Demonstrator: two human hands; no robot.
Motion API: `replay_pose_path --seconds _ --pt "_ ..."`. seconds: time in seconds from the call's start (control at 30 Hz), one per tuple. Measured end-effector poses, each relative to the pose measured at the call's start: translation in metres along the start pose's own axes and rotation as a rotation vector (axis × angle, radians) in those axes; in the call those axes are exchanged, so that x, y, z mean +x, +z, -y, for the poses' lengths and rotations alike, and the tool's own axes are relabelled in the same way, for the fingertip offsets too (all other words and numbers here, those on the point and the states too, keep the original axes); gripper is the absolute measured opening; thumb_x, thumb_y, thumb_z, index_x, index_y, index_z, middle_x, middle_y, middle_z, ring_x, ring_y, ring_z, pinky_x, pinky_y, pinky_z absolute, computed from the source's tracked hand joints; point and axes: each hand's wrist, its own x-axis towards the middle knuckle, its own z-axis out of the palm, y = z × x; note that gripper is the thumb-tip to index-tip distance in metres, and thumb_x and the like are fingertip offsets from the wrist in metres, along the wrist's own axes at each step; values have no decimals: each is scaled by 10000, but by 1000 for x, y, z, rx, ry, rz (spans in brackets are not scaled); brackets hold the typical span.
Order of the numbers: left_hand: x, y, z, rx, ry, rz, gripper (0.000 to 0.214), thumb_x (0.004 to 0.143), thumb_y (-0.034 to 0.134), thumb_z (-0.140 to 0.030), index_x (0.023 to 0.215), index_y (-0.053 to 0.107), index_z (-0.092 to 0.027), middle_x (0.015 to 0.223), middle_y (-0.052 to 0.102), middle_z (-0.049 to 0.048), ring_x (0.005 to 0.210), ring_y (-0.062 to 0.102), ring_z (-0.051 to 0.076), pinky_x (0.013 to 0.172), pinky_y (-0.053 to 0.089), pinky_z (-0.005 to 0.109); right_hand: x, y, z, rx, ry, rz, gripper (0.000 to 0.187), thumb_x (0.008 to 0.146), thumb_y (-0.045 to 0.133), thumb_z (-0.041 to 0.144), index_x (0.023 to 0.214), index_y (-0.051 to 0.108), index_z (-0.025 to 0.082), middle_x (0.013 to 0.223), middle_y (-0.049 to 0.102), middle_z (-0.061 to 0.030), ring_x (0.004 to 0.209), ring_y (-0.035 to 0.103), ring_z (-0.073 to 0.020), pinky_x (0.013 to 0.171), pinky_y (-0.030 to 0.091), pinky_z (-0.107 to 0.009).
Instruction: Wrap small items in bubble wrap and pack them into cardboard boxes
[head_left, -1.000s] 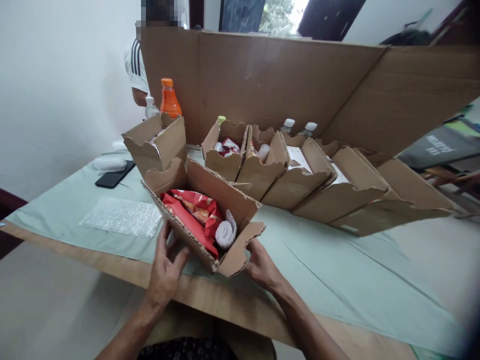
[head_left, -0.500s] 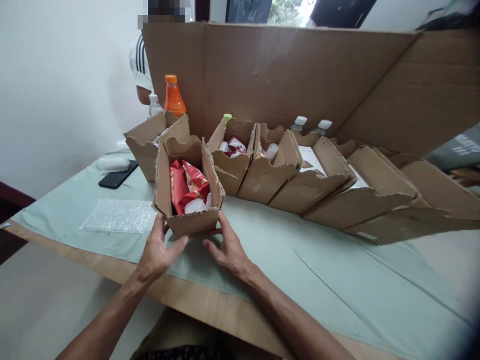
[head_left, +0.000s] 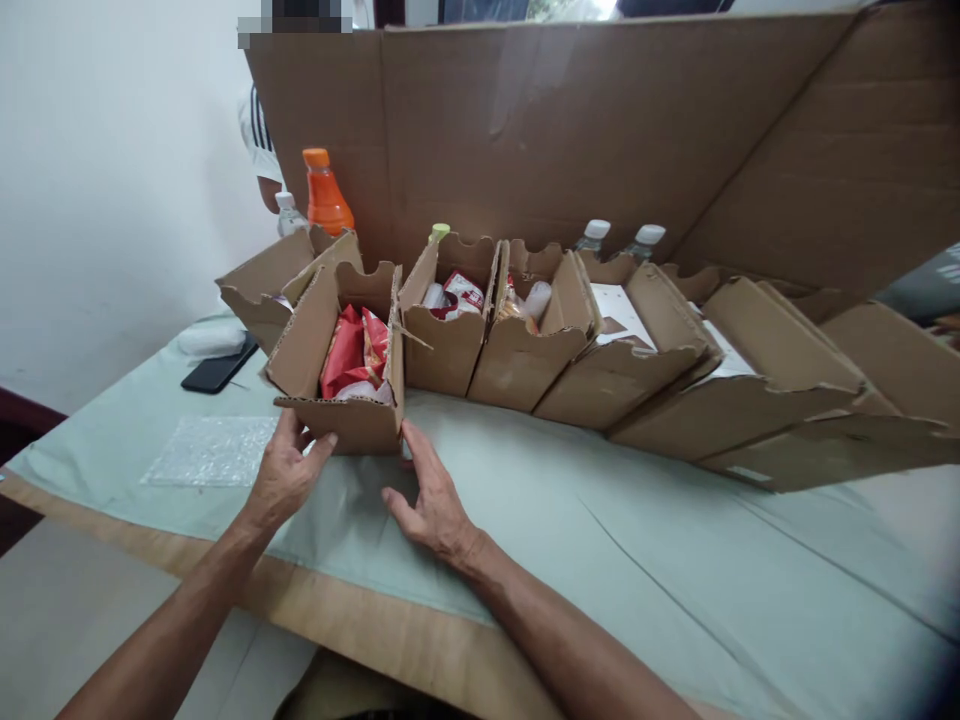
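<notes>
We see open-topped brown cardboard box, rough-edged, roughly upright, just right of bubble-wrap sheet, narrow end facing us; inside, crumpled red packaging, partly hidden whitish bundle.

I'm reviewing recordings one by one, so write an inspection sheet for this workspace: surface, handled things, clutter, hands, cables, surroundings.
Surface: pale green cloth over a wooden table.
Handled things: open box, red packets inside.
Clutter: bubble wrap, phone, white bundle, orange bottle.
Hands: left hand against the box's near left corner; right hand against its near right corner.
Cables: none certain; a thin strand by the phone is unclear.
Surroundings: other boxes, cardboard screen, another person's sleeve, white wall.
</notes>
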Motion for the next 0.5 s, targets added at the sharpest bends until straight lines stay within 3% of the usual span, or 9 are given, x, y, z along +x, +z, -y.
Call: replay_pose_path --seconds 0.17,0.3,0.4,0.5 --pt "41 4 -10 294 56 -25 325 800 651 -407 1031 619 -182 943 677 58 905 670 242 832 558 358 1 3 -1 -17 86 -73 764 860 539 188 1596 336 154 1636 393 -195 1516 398 -302 1076 569 -479" --pt "87 14 -7 506 11 -104 278 741 664 -402 911 649 -183 824 653 48 846 665 265 844 543 395 0 5 -3 18 77 -111 645 867 533 170 1508 471 151 1600 442 -202 1456 476 -300 1013 607 -442" --pt "104 28 3 478 -64 -100 367 760 625 -377 1050 669 -156 719 634 18 730 676 247 718 568 369 -1 6 -6 32 61 -124 587 868 541 161 1454 534 190 1575 483 -176 1438 498 -294 1027 598 -453" --pt "94 35 13 430 -84 -81 559 806 587 -387 1298 585 -119 776 671 22 684 685 216 650 580 338 -1 6 -9 46 50 -135 568 862 553 150 1426 560 218 1557 509 -152 1426 514 -278 1038 591 -443"
